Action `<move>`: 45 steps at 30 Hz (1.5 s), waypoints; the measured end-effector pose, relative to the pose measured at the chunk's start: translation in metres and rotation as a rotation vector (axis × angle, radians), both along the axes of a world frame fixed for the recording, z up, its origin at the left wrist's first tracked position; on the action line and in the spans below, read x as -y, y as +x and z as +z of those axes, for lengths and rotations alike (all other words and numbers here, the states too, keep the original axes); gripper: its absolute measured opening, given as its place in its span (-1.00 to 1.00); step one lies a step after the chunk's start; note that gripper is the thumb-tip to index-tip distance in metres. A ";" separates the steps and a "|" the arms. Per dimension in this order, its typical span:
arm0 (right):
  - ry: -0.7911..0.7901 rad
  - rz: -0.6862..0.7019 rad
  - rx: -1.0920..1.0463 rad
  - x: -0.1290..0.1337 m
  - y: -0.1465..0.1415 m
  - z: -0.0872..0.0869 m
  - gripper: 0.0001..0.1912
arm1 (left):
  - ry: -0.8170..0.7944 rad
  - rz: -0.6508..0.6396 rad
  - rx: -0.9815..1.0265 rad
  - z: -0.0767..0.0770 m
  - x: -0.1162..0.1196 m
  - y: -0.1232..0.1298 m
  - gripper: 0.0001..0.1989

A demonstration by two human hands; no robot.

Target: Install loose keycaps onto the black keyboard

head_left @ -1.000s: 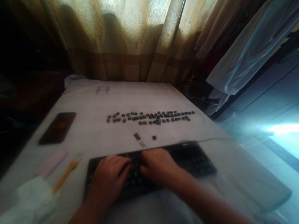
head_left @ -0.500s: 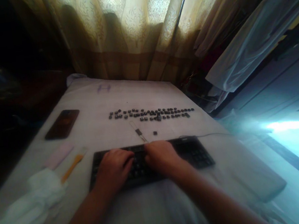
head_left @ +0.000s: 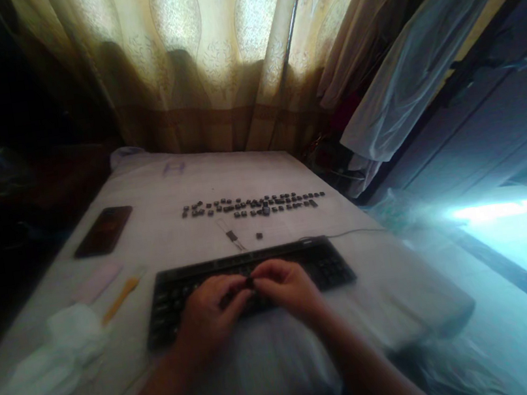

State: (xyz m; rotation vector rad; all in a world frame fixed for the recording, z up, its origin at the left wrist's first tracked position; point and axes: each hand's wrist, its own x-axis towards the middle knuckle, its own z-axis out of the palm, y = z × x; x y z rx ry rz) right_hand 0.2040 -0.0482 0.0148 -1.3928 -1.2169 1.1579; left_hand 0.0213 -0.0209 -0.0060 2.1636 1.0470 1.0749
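Observation:
A black keyboard (head_left: 331, 270) lies across the bed-like white surface in front of me. My left hand (head_left: 213, 304) and my right hand (head_left: 284, 283) meet over its middle. Their fingertips pinch a small dark keycap (head_left: 250, 282), blurred and partly covered by the fingers. Beyond the keyboard, several loose black keycaps (head_left: 246, 214) lie in rough rows. One single keycap (head_left: 259, 236) sits apart, nearer the keyboard. Beside it is a wire keycap puller (head_left: 231, 236) with a dark grip.
At left lie a dark phone (head_left: 104, 231), a pink rectangular piece (head_left: 96, 285), a yellow-handled brush (head_left: 120, 299) and a crumpled white cloth (head_left: 71, 338). A cable (head_left: 358, 232) runs right from the keyboard. Patterned curtains (head_left: 213, 93) hang behind the far edge.
My hands have come together at the keyboard's middle, fingertips now meeting around the small keycap. The whole view has shifted slightly, so the scene sits further left.

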 end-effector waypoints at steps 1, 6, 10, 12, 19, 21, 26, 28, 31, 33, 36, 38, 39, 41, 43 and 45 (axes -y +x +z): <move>0.022 -0.007 -0.012 0.003 -0.001 -0.001 -0.85 | -0.030 0.010 0.013 0.001 0.004 0.001 -0.82; 0.110 -0.007 -0.040 0.019 -0.002 -0.004 -0.81 | -0.021 0.050 0.017 0.006 0.021 0.001 -0.80; 0.121 0.004 -0.026 0.032 0.000 -0.001 -0.74 | 0.261 0.040 -0.084 0.011 0.031 0.001 -0.80; 0.158 0.000 -0.004 0.037 0.001 0.000 -0.79 | 0.358 0.012 -0.130 0.013 0.035 0.004 -0.81; 0.270 -0.065 -0.092 0.045 0.004 -0.003 -0.84 | -0.015 0.006 -0.006 0.018 0.036 0.012 -0.76; 0.268 -0.071 -0.100 0.043 0.003 -0.007 -0.84 | -0.112 -0.031 0.028 0.018 0.032 0.011 -0.80; 0.322 -0.085 0.080 0.034 0.001 -0.015 -0.83 | -0.249 -0.079 0.097 0.017 0.017 0.008 -0.82; 0.385 -0.068 0.183 0.030 0.002 -0.015 -0.82 | -0.293 -0.093 0.097 0.016 0.010 0.006 -0.82; 0.465 -0.048 0.305 0.025 0.003 -0.012 -0.84 | -0.366 -0.112 0.093 0.014 0.002 0.006 -0.82; 0.494 -0.045 0.378 0.022 0.004 -0.010 -0.88 | -0.434 -0.118 0.100 0.012 -0.003 0.007 -0.81; 0.508 -0.034 0.456 0.020 0.006 -0.007 -0.90 | -0.551 -0.142 0.109 0.013 -0.007 0.010 -0.78; 0.508 -0.008 0.480 0.019 0.008 -0.007 -0.85 | -0.623 -0.172 0.112 0.014 -0.010 0.012 -0.78; 0.504 0.020 0.485 0.019 0.010 -0.006 -0.81 | -0.656 -0.184 0.119 0.015 -0.011 0.012 -0.78; 0.491 0.099 0.492 0.019 0.014 -0.006 -0.73 | -0.712 -0.203 0.130 0.018 -0.011 0.012 -0.80; 0.480 0.172 0.507 0.020 0.018 -0.005 -0.68 | -0.758 -0.225 0.131 0.021 -0.011 0.011 -0.81; 0.488 0.201 0.529 0.021 0.021 -0.005 -0.68 | -0.811 -0.254 0.122 0.023 -0.008 0.010 -0.81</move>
